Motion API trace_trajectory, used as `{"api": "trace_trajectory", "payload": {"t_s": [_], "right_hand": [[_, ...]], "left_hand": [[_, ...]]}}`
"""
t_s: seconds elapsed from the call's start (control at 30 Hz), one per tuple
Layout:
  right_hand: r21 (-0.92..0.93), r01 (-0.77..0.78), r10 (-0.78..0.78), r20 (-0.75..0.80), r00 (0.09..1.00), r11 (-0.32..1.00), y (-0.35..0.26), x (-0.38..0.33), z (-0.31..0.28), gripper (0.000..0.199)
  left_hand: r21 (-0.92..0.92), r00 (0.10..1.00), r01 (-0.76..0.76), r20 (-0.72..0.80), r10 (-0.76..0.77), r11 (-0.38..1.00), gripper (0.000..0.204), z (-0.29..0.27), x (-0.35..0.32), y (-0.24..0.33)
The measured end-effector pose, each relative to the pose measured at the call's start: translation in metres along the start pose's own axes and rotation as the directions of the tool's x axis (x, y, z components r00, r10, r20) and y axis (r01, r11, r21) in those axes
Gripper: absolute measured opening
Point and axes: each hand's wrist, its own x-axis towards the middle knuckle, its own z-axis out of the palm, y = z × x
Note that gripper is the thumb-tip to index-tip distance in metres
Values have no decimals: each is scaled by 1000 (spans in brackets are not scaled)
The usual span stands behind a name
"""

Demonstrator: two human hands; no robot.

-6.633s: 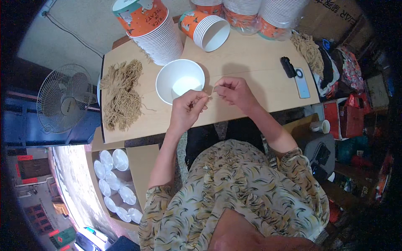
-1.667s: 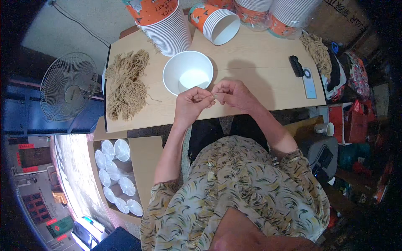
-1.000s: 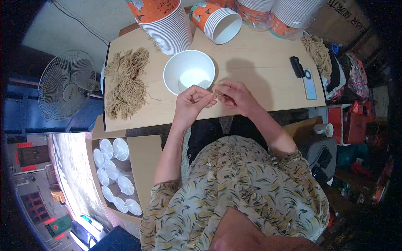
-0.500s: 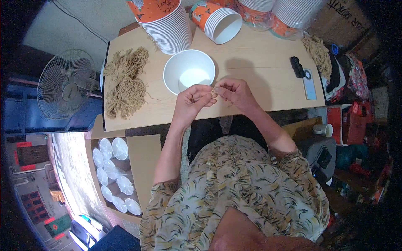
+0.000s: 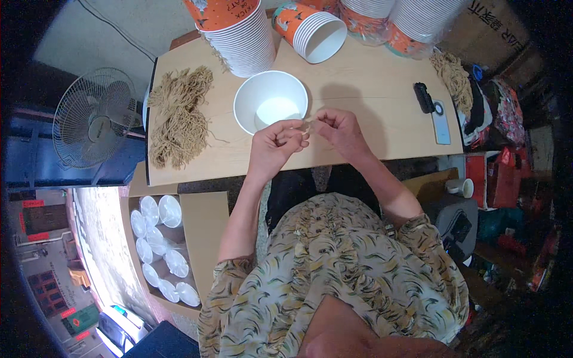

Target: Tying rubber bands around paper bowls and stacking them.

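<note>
My left hand (image 5: 276, 149) and my right hand (image 5: 339, 132) meet over the table's near edge, fingertips pinched close together. Between them shows a bit of thin tan cord (image 5: 308, 124), mostly covered by the fingers. Just beyond my hands stands a white paper bucket (image 5: 271, 101), its open mouth facing up. Left of it lies a bundle of tan cords (image 5: 179, 119), loose strands trailing off. A tall stack of orange printed paper buckets (image 5: 242, 42) rises behind the white one, and a shorter nested stack (image 5: 310, 33) lies on its side.
More wrapped bucket stacks (image 5: 412, 30) stand at the back right. A phone (image 5: 440, 124) and a black object (image 5: 424, 97) lie at the table's right. Another cord bundle (image 5: 453, 80) hangs there. Left are a fan (image 5: 95, 119) and a carton (image 5: 206, 238) holding white bagged stacks (image 5: 156, 240).
My right fingertips have drawn slightly up and away from the left ones, with the thin cord showing between them. The bucket and the cord bundle stay in place.
</note>
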Motion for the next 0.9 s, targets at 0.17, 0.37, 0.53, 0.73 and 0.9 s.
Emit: {"api": "trace_trajectory", "payload": {"t_s": [0.17,0.37,0.53,0.73,0.9], "right_hand": [[60,-35,35,9,999,998,-12,1,0,10],[106,-130,135,-42,990,986,-11,3,-4,8],[48,-111,112,-22,993,993,-28,-3,-9,12],[-354,-29,88,151,985,935,-46,-20,-32,11],[-297,-66,98,96,990,953,-33,-28,-51,14]], "left_hand": [[50,999,-49,-3,49,998,24,1,0,-3],[27,997,-74,41,73,997,24,4,0,-2],[155,991,-134,-5,136,979,17,14,-5,9],[469,895,-395,3,446,790,11,20,-10,5],[655,814,-488,103,572,577,16,23,-10,-7]]}}
